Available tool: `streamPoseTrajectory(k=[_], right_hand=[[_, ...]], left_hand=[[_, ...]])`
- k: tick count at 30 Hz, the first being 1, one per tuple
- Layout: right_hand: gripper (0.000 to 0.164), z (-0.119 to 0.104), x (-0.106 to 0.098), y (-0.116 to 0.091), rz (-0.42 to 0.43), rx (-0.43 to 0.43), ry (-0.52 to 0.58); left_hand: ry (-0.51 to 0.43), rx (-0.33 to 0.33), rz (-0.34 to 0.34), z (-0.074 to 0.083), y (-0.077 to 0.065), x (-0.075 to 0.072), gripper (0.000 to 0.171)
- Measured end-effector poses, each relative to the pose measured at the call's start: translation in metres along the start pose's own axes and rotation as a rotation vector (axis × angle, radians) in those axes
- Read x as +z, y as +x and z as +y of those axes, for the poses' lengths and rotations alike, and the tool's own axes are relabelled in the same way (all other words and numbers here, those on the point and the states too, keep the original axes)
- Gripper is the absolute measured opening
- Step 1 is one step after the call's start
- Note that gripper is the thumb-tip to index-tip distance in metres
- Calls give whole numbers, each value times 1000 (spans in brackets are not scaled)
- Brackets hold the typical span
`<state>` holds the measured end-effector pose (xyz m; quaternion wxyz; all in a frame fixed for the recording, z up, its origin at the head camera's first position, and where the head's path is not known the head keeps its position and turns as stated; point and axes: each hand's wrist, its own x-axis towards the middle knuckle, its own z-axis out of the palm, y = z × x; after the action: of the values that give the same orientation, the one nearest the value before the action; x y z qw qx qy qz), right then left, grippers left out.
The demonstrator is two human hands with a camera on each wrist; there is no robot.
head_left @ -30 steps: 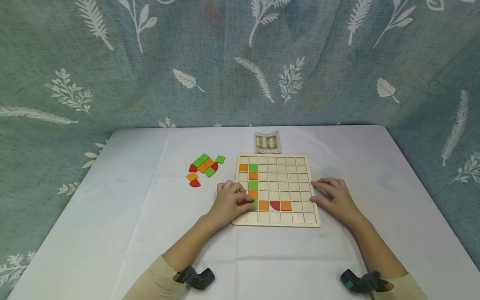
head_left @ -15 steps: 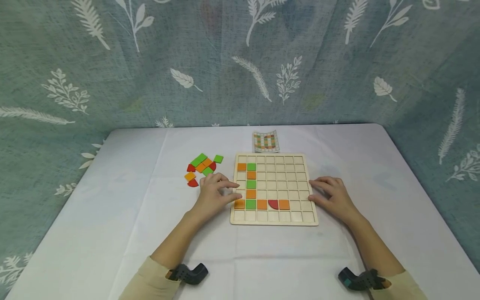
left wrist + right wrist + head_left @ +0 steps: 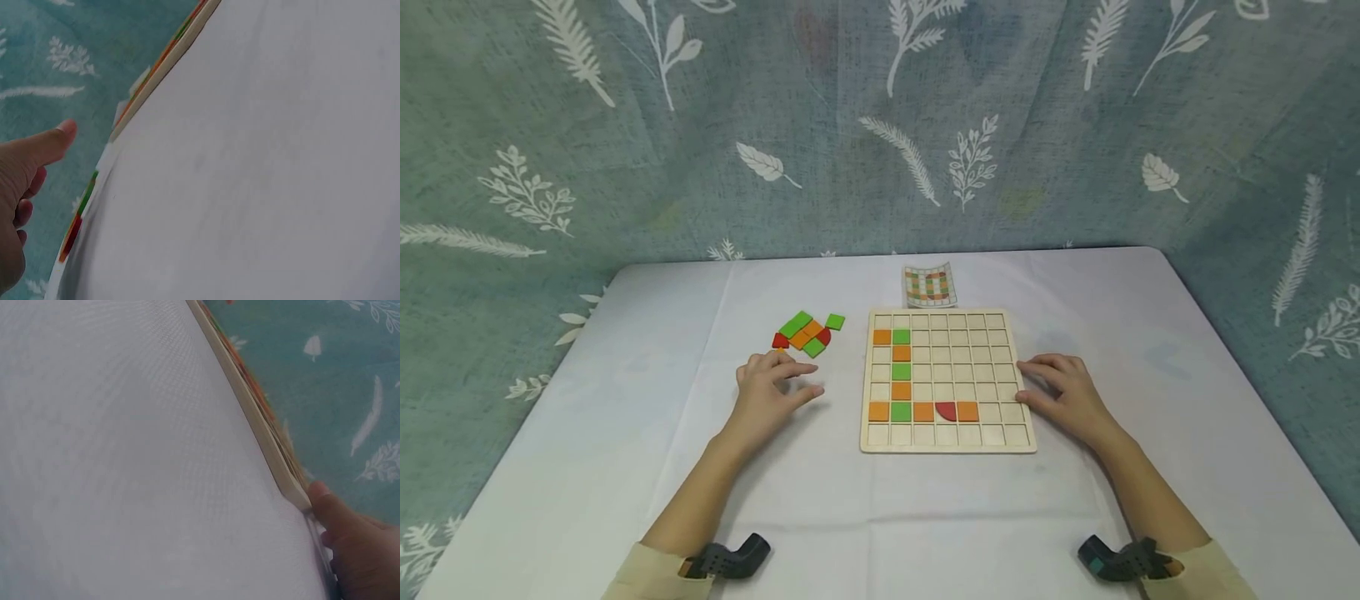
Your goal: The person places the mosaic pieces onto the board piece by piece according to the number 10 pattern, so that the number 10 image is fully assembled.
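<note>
In the head view, my left hand (image 3: 766,393) hovers over the cloth left of the board, thumb and forefinger apart with nothing between them. Just beyond it lies a loose cluster of tiles: green (image 3: 797,323), orange (image 3: 812,329) and red (image 3: 823,337) ones. The hand covers an orange tile and a red quarter-round at the near side. A wooden grid board (image 3: 977,358) bears orange and green squares down its second column and a row with a red quarter-round (image 3: 947,410). My right hand (image 3: 1066,393) touches the board's right edge with thumb and fingertips.
A small printed pattern card (image 3: 930,286) with a coloured grid lies behind the board. White cloth (image 3: 940,517) covers the table, and a leaf-patterned curtain (image 3: 850,192) hangs behind it.
My left hand has let go of an orange square in the lower row's leftmost cell and moved left, off the board to beside the loose tiles. The right hand stays at the board's edge.
</note>
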<state>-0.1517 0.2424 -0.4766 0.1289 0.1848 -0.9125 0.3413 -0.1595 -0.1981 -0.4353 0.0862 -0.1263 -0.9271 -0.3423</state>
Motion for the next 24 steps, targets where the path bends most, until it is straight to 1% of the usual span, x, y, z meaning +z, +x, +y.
streamPoseTrajectory(k=[3, 5, 9, 11, 14, 18, 24], right_hand=[[46, 0, 0, 0, 0, 0, 0], [46, 0, -1, 0, 0, -1, -2], [46, 0, -1, 0, -3, -1, 0], [46, 0, -1, 0, -8, 6, 6], [47, -1, 0, 0, -13, 10, 9], [47, -1, 0, 0, -14, 9, 8], [47, -1, -1, 0, -13, 10, 12]], left_hand=[[-5, -24, 21, -11, 0, -9, 33], [-16, -53, 20, -19, 1, -13, 32], [-16, -113, -6, -34, 6, -16, 32], [0, -129, -24, -40, 8, -17, 34], [41, -125, -51, -45, 10, -18, 36], [92, -108, -72, -48, 12, -16, 37], [101, -81, -84, -45, 13, -13, 36]])
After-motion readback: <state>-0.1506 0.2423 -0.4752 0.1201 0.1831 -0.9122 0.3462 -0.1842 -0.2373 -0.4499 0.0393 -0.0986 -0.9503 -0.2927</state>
